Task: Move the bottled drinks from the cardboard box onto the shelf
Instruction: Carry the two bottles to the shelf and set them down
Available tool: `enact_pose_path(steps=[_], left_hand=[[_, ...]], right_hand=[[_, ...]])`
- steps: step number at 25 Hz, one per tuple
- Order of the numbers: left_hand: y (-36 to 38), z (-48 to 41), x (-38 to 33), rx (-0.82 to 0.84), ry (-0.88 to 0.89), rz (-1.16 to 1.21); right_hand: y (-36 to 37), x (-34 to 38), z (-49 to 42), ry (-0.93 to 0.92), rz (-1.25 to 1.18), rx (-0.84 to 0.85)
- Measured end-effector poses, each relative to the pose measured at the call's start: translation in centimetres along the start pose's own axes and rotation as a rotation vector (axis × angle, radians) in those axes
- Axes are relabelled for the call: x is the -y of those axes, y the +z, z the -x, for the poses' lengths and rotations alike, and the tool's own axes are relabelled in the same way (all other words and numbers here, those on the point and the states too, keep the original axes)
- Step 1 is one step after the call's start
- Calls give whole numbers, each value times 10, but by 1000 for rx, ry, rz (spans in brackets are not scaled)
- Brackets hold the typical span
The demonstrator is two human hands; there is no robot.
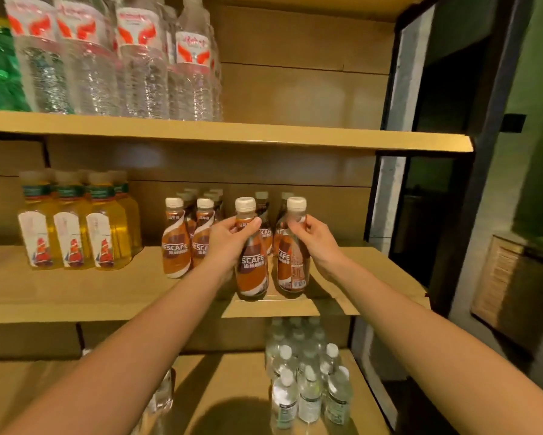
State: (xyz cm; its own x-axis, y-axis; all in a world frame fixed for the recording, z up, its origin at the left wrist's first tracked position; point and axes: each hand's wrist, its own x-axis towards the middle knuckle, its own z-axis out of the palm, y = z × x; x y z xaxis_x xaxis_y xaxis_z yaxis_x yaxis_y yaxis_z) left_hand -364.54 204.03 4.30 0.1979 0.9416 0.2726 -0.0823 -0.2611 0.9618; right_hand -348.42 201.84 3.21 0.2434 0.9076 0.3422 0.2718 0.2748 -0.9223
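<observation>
Two brown coffee bottles with white caps stand upright at the front edge of the middle shelf [75, 296]. My left hand [229, 243] grips the left bottle [251, 268] around its neck and shoulder. My right hand [314, 240] pinches the neck of the right bottle [292, 265], whose barcode faces me. Behind and to the left stand several more coffee bottles [176, 246] in rows. The cardboard box is not in view.
Yellow drink bottles [72, 233] stand at the left of the middle shelf. Large clear water bottles [138, 58] fill the upper shelf [295, 138], and small water bottles [307, 387] sit on the lower shelf. A dark shelf frame [389, 199] and a wall are at the right.
</observation>
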Motion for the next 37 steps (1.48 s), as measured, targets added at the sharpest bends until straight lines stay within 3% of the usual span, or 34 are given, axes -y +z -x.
enact_pose_path(steps=[12, 16, 19, 21, 23, 31, 33, 37], left_hand=[[28, -69, 43, 80, 47, -26], [32, -73, 52, 71, 137, -96], [29, -65, 62, 59, 146, -92], [23, -56, 72, 115, 107, -188], [18, -49, 83, 162, 48, -340], [8, -59, 112, 198, 118, -897], [9, -67, 118, 194, 143, -955], [11, -87, 128, 207, 136, -954]], right_hand=[[-14, -45, -56, -11, -28, 114], [-16, -46, -51, -4, -1, 183], [-10, -63, -34, -16, 148, 15], [-5, -76, -27, -26, 464, -130], [0, -84, -24, -11, 646, -167], [-13, -92, -29, 85, 307, -49], [-13, -97, -31, 88, 394, 19], [-6, -110, -48, 33, 796, 28]])
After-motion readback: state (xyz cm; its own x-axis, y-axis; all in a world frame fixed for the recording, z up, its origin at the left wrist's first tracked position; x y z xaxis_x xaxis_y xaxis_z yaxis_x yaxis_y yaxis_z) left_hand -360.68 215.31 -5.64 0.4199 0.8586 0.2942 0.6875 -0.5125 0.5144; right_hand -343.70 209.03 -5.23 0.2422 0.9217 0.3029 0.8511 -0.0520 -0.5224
